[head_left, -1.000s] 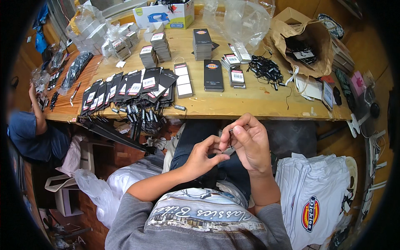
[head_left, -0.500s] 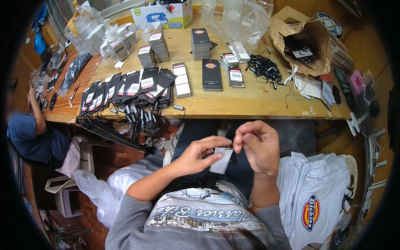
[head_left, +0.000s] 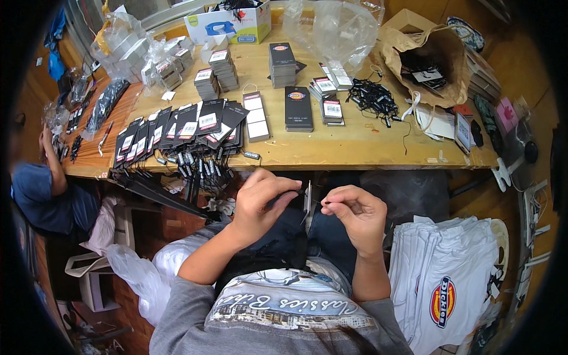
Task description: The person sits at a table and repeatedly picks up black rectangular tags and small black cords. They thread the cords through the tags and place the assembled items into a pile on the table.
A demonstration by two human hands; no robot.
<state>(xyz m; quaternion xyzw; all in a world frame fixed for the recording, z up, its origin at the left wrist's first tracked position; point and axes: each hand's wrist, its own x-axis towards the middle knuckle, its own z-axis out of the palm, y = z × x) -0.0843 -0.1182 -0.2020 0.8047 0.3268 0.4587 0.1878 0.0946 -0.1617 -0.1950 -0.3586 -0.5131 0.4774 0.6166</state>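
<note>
Below the bench (head_left: pixel 355 155) edge, left hand (head_left: pixel 260 198) pinching a hang tag (head_left: pixel 307 198), right hand (head_left: pixel 354 214) closed on its thin string (head_left: pixel 323 203).

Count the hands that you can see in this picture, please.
2. The left hand and right hand are over the lap, together holding a small black tag. The person at left shows no clear hand.

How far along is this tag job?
Done, it seems: a row of black tags lies fanned along the table edge, strings hanging off it. In hand: the left hand holds one tag edge-on over the lap, while the right hand pinches a thin string at it. Left: several stacks of tags and a pile of black strings sit on the table, so plenty probably remains.
</note>
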